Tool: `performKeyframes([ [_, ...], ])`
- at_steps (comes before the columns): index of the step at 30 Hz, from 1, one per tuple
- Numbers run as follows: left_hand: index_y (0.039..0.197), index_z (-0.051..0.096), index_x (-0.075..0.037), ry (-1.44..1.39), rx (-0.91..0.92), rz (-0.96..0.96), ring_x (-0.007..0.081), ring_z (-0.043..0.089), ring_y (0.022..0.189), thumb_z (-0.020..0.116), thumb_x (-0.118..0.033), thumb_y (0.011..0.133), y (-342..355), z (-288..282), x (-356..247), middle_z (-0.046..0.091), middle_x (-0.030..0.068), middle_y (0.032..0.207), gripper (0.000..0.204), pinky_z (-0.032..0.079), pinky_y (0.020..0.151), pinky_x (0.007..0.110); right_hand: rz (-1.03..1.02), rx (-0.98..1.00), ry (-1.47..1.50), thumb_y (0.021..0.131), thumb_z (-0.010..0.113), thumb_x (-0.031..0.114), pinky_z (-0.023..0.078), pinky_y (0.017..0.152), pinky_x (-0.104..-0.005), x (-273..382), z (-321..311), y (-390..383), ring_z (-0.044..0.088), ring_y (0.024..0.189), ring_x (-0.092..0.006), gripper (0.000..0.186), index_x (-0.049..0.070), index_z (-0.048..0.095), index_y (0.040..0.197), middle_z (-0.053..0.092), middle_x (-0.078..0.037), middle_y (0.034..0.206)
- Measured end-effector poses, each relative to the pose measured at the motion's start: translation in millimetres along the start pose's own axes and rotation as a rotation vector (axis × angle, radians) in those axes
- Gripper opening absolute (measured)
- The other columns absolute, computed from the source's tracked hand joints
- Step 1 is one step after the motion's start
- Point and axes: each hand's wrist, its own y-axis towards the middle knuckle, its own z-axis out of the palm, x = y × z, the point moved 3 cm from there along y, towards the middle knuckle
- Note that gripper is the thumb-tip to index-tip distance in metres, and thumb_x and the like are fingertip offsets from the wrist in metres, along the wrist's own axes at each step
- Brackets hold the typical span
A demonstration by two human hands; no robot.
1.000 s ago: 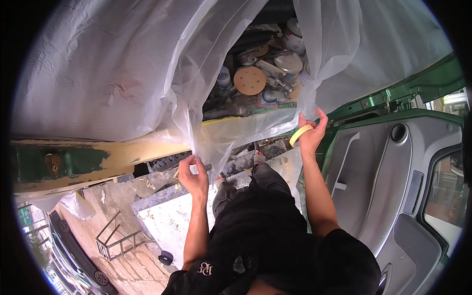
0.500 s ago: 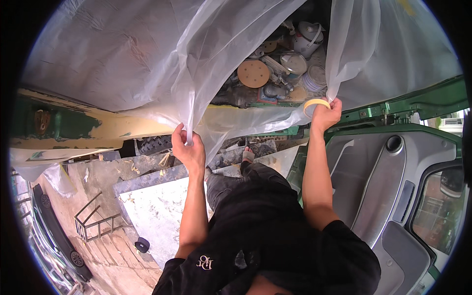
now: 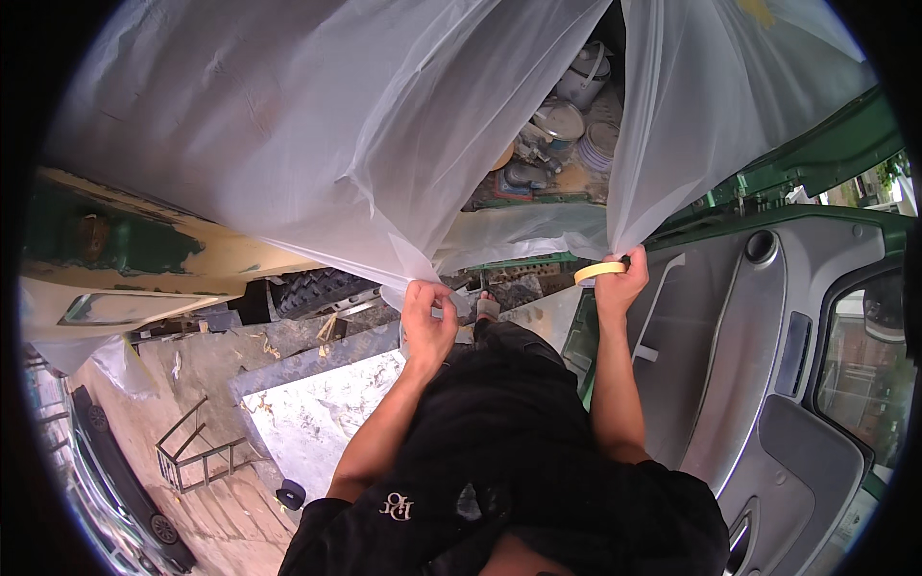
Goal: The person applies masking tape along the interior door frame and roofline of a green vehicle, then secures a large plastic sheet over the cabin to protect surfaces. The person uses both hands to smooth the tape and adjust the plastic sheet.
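Translucent plastic sheeting (image 3: 240, 125) hangs over the vehicle opening, its two sides drawn taut down to my hands. My left hand (image 3: 429, 322) pinches the bunched lower edge of the left side. My right hand (image 3: 622, 288) grips the lower end of the right side, along with a roll of yellow masking tape (image 3: 594, 270). Through the narrow gap between the sides show paint cans (image 3: 561, 125), a lidded bucket (image 3: 580, 77) and a grey tool (image 3: 523, 176), partly hidden by the plastic.
A patchy cream-and-green body panel (image 3: 125, 230) runs left. An open vehicle door (image 3: 720, 355) stands close at my right. Below are a tyre (image 3: 317, 295), a white board (image 3: 307, 418), a metal frame (image 3: 197, 461) and a dark cap (image 3: 290, 493). A car (image 3: 125, 480) stands further left.
My left hand has moved right, pulling the plastic with it; the left sheet is now tauter. My right hand has come lower since half a second ago. The gap onto the cans has narrowed.
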Motion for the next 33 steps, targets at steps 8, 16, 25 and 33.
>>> performKeyframes([
  [8, 0.1, 0.058, -0.002, 0.223, -0.07, -0.051, 0.0202, 0.058, 0.077, 0.08, -0.005, 0.075, -13.4, -44.3, 65.2, 0.057, 0.0084, 0.089, 0.033, 0.049, 0.069, 0.035, 0.026, -0.025, -0.002, 0.077, 0.058, -0.008, 0.043, 0.058, -0.0338, -2.8, -11.5, -30.7, 0.052, 0.061, -0.0217, 0.018, 0.001, 0.055, 0.093, 0.054, -0.011, 0.073],
  [16, 0.146, 0.036, 0.004, 0.354, -0.286, -0.494, 0.0429, 0.059, 0.115, 0.086, -0.017, 0.071, -20.8, -23.1, 169.8, 0.06, 0.0246, 0.122, 0.092, 0.044, 0.105, 0.051, 0.267, -0.165, 0.276, 0.081, 0.058, -0.009, 0.043, 0.063, -0.0237, -8.6, -39.7, -16.1, 0.052, 0.068, -0.0073, 0.012, 0.002, 0.058, 0.087, 0.056, 0.001, 0.076],
  [25, 0.102, 0.065, 0.002, -0.357, 0.262, -0.735, 0.0178, 0.068, 0.072, 0.052, 0.009, 0.084, -2.4, -86.4, 36.9, 0.069, 0.01, 0.088, 0.023, 0.057, 0.076, 0.033, 0.234, -0.633, 0.062, 0.081, 0.055, -0.013, 0.052, 0.074, -0.0274, -2.1, -100.2, 28.3, 0.061, 0.076, -0.0143, 0.017, 0.0, 0.06, 0.091, 0.065, -0.007, 0.087],
  [33, 0.101, 0.069, 0.003, -0.521, 0.251, -0.648, 0.0205, 0.069, 0.078, 0.058, 0.006, 0.087, 51.2, -166.2, -63.7, 0.072, 0.0124, 0.087, 0.018, 0.056, 0.079, 0.034, 0.216, 0.729, 0.502, 0.084, 0.082, 0.008, 0.054, 0.065, -0.0295, 61.6, 67.0, -64.2, 0.066, 0.069, -0.0115, 0.034, 0.0, 0.066, 0.112, 0.07, -0.011, 0.107],
])
